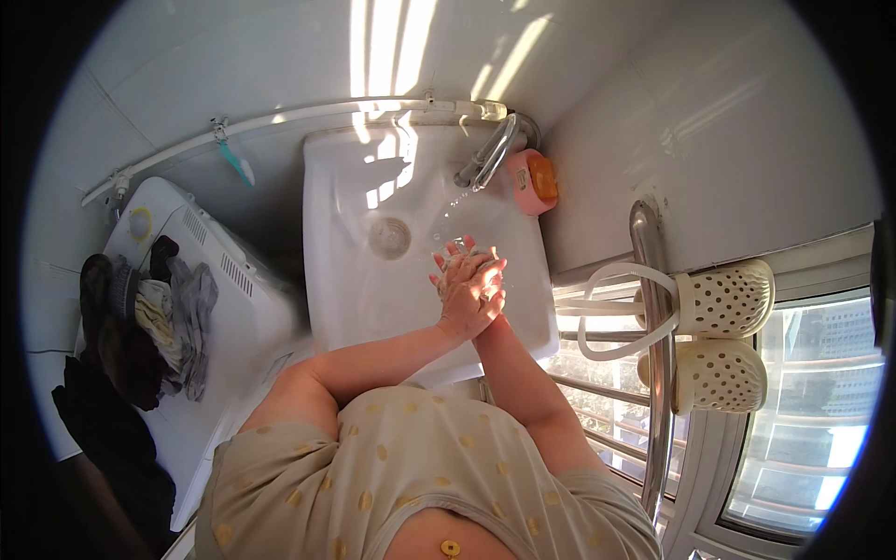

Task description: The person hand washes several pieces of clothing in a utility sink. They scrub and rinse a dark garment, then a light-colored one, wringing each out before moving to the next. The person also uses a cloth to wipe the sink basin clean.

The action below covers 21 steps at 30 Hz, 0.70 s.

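Observation:
Over the right half of a white sink [350, 308], my two hands are pressed together. My left hand [463, 283] lies on top, its fingers bent across the other one. Beneath it is my right hand [494, 306], mostly hidden, with some fingertips showing beyond. Something pale and wet [483, 257] shows between and around the fingers; whether it is cloth or lather is unclear. A chrome faucet [493, 155] stands at the back right of the sink, with water drops falling below its spout. The round drain [389, 238] lies left of my hands.
An orange soap bar [542, 177] sits in a pink soap holder [526, 199] on the sink's right rim. Crumpled clothes [164, 318] lie on a white appliance [245, 329] at left. A teal-handled brush [236, 164] hangs from a white pipe [301, 119]. Cream clogs [724, 297] hang on a metal rail [659, 392].

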Available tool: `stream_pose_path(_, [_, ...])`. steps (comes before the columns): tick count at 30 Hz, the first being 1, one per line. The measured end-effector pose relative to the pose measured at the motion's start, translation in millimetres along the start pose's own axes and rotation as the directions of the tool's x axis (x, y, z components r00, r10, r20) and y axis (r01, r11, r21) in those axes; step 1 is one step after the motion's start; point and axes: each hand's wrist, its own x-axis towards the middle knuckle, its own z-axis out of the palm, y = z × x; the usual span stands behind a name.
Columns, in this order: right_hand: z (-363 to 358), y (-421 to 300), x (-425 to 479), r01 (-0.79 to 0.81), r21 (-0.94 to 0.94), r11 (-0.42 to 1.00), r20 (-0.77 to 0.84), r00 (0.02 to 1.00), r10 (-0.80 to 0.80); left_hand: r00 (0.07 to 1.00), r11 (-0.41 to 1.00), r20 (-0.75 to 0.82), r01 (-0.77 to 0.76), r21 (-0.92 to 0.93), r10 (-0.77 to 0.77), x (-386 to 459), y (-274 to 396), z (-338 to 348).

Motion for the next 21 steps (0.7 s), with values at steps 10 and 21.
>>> stream_pose_path(10, [17.3, -2.3, -0.3, -0.063, -0.022, 0.998, 0.016, 0.998, 0.063, 0.998, 0.999, 0.052, 0.036, 0.0, -0.036, -7.7, 13.9, -19.0])
stream_pose_path(21, [39.4, 0.1, -7.1, -0.156, -0.134, 0.979, 0.194, 0.964, 0.18, 0.998, 0.996, -0.033, 0.05, 0.08, -0.048, -10.4, 6.3, -11.8])
